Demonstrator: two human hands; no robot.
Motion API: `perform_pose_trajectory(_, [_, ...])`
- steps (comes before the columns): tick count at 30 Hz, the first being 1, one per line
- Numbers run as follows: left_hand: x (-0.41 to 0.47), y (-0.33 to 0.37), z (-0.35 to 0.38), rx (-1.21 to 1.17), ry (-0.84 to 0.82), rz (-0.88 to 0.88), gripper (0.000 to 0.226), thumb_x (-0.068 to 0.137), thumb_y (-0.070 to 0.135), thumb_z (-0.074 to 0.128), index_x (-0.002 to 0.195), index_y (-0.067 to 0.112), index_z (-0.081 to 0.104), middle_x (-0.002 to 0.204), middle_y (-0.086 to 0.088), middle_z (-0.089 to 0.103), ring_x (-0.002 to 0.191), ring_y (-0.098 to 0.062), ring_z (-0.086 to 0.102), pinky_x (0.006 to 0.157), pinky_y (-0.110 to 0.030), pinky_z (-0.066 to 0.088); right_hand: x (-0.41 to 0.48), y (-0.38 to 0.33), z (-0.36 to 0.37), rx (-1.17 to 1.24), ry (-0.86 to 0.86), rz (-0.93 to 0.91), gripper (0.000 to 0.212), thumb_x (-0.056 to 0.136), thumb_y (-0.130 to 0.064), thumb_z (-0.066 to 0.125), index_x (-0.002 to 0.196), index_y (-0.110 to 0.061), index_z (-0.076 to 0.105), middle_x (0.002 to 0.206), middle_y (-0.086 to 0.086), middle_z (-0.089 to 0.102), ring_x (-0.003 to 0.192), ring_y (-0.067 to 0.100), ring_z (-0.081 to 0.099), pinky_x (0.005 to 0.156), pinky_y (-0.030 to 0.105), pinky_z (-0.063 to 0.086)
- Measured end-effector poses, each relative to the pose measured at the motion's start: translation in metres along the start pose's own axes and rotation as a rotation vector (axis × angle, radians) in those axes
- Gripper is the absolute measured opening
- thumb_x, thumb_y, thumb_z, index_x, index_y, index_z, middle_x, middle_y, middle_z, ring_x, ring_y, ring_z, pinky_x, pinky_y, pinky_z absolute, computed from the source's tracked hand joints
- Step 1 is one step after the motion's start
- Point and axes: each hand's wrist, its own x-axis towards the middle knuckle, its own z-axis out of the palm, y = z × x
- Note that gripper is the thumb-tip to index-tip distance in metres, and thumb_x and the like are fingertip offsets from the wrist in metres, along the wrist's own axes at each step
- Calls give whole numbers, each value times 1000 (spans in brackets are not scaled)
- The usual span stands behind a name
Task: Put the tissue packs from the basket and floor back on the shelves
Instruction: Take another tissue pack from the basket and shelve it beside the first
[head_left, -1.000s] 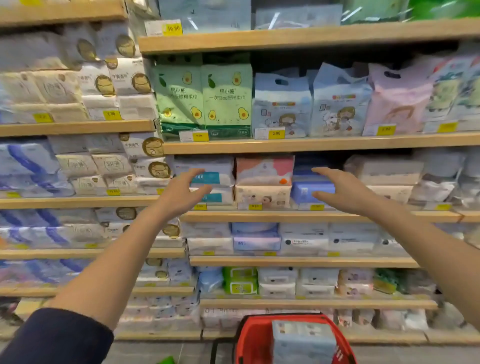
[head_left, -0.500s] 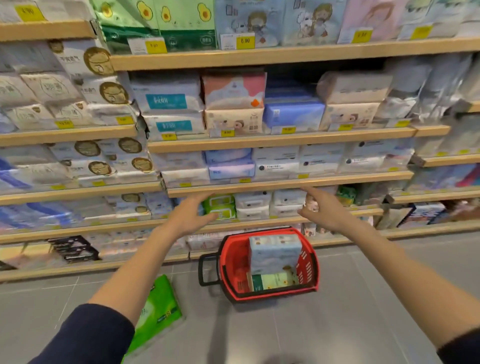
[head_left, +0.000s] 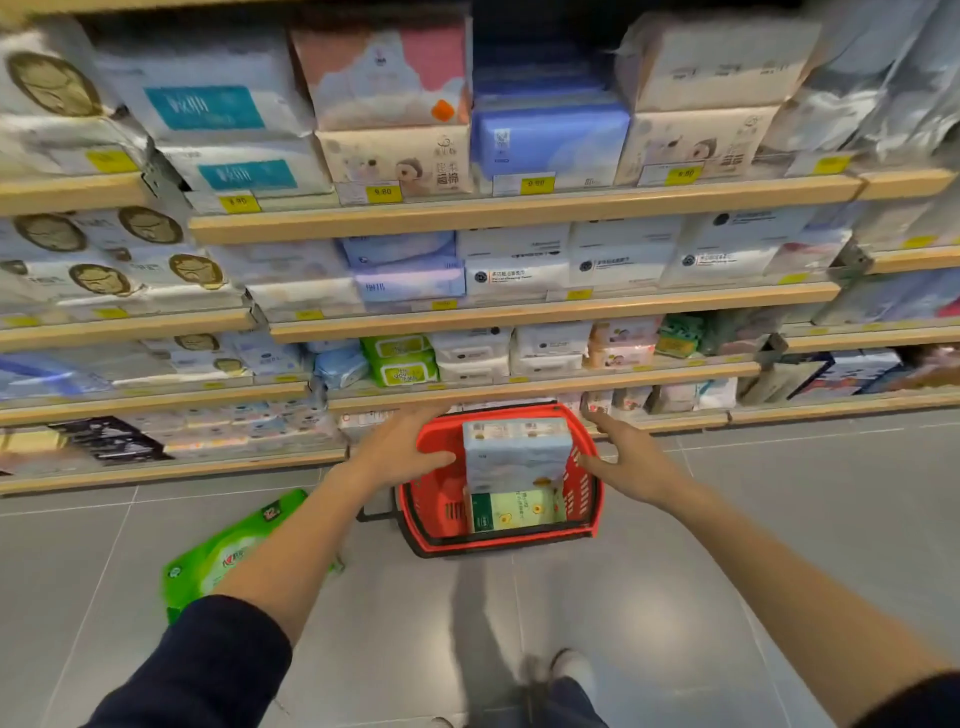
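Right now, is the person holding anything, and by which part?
Nothing is gripped: the open left hand and open right hand flank the pale blue tissue pack in the red plastic basket.

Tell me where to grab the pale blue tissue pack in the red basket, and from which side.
Grip its two side faces, one hand each, from above. The pale blue tissue pack stands tall in the red basket, sides clear of the walls; left hand and right hand flank it, open.
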Motion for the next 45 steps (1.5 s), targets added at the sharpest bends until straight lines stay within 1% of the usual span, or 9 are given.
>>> perform_pose_trajectory(3, [18, 6, 14, 12, -22, -78, 82, 66, 59, 56, 139, 29, 36, 139, -6, 49, 126, -23, 44, 102, -43, 39, 17, 20, -6, 18, -39, 26, 65, 83, -22, 61, 141, -17, 31, 141, 11, 44, 128, 27, 41, 106, 41, 36])
perform_pose_trajectory(6, [37, 14, 32, 40, -28, -88, 74, 74, 47, 63, 140, 27, 36, 141, -7, 46, 130, -25, 40, 103, -39, 35, 35, 44, -11, -5, -96, 53, 66, 82, -27, 62, 140, -21, 32, 139, 10, 46, 127, 28, 42, 104, 43, 37])
perform_pose_trajectory(10, [59, 8, 59, 32, -49, -130, 78, 73, 49, 62, 142, 25, 33, 141, -10, 44, 130, -24, 40, 103, -33, 34, 57, 71, -10, -34, -182, 37, 65, 82, -32, 61, 140, -20, 33, 137, 11, 49, 124, 30, 46, 102, 42, 40])
perform_pose_trajectory(18, [136, -32, 117, 135, -192, -190, 82, 76, 48, 65, 144, 30, 25, 148, -14, 32, 135, -30, 34, 107, -45, 34, 109, 116, 37, -85, -290, 31, 58, 88, -22, 55, 140, -18, 29, 136, 13, 47, 121, 28, 48, 97, 35, 42])
perform_pose_trajectory(26, [245, -98, 196, 256, -240, -144, 87, 76, 48, 65, 146, 32, 18, 158, -9, 5, 143, -29, 16, 111, -43, 26, 203, 186, 123, 22, -242, 140, 58, 86, -22, 55, 138, -22, 32, 133, 9, 49, 117, 26, 51, 91, 36, 48])
perform_pose_trajectory(31, [316, -130, 236, 442, -358, 15, 93, 76, 50, 64, 148, 29, 8, 157, -10, 9, 143, -28, 15, 114, -42, 19, 240, 230, 174, 65, -250, 191, 62, 86, -28, 55, 141, -26, 26, 141, 3, 42, 122, 23, 48, 94, 35, 48])
perform_pose_trajectory(36, [371, -143, 278, 439, -337, 134, 103, 69, 52, 69, 147, 28, 7, 153, -3, 18, 139, -23, 23, 108, -40, 31, 259, 264, 210, 53, -248, 159, 66, 86, -28, 53, 144, -25, 21, 143, 1, 39, 127, 20, 42, 99, 30, 41])
perform_pose_trajectory(40, [393, -153, 307, 482, -349, 161, 112, 61, 59, 71, 147, 30, 5, 152, -4, 19, 138, -23, 21, 108, -36, 25, 259, 280, 230, 60, -260, 114, 66, 86, -31, 53, 144, -26, 20, 144, -1, 37, 128, 17, 40, 100, 27, 38])
perform_pose_trajectory(45, [403, -165, 322, 603, -286, 208, 124, 54, 69, 68, 148, 24, 1, 145, -6, 27, 130, -26, 29, 103, -39, 29, 255, 294, 240, 104, -239, 141, 67, 87, -33, 52, 144, -28, 17, 141, -4, 39, 124, 14, 42, 98, 26, 40])
